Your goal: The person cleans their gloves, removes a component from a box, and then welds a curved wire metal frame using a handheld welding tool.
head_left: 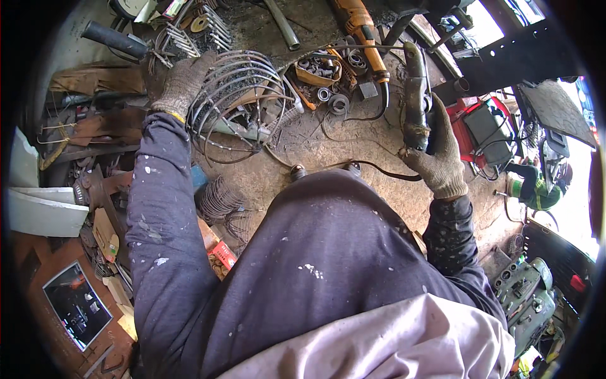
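Observation:
My left hand (184,85), in a knitted work glove, is closed at the upper left edge of a rounded cage of bent metal rods (243,95). Its fingertips are partly hidden against the rods. On the right, my gloved right hand (440,155) grips the dark, worn handle of a welding electrode holder (416,95). A thin welding rod (353,47) sticks out of the holder's jaw and points left, its far end close to the cage. From the handle's lower end a black cable (385,172) trails away.
An orange angle grinder (363,35) lies ahead beside a yellow tray of small metal parts (317,71). Metal rings (338,104) sit nearby. Coiled wire (221,199) lies by my left arm. On the right are a red-and-grey machine (483,129) and another person in green (544,194).

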`<state>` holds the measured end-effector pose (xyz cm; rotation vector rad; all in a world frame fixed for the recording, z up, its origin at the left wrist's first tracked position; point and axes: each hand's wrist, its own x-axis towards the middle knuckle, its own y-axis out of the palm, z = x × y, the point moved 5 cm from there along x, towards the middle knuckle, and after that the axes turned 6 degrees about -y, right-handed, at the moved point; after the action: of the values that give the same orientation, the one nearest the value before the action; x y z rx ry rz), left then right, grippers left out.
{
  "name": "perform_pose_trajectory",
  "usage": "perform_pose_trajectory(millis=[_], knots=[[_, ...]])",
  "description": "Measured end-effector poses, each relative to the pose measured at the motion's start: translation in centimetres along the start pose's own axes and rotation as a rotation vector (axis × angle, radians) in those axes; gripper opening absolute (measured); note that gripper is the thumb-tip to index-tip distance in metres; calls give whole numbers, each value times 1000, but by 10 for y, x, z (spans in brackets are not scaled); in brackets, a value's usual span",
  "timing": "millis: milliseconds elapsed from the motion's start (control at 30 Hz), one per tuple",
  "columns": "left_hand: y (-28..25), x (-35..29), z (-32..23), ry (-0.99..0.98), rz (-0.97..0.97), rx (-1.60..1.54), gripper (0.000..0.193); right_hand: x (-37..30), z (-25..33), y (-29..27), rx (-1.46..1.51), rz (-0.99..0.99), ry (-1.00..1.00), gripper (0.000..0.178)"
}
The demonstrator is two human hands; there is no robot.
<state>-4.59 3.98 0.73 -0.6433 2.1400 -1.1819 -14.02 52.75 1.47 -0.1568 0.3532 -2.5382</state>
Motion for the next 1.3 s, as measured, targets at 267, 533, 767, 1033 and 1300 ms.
perform_pose_trajectory(millis=[267,533,767,1033,1300], knots=[[-1,-6,-5,-3,-15,1,71,-1,-5,-2,15,4,28,113],[6,9,13,-8,3,-114,66,-4,-6,-7,84,19,70,110],[3,7,6,-7,6,-59,66,-4,-7,-8,137,25,86,103],[0,1,-1,42,-23,-32,65,-6,0,-8,213,38,297,89],[2,6,8,36,-49,-40,66,-5,8,-7,248,14,381,79]])
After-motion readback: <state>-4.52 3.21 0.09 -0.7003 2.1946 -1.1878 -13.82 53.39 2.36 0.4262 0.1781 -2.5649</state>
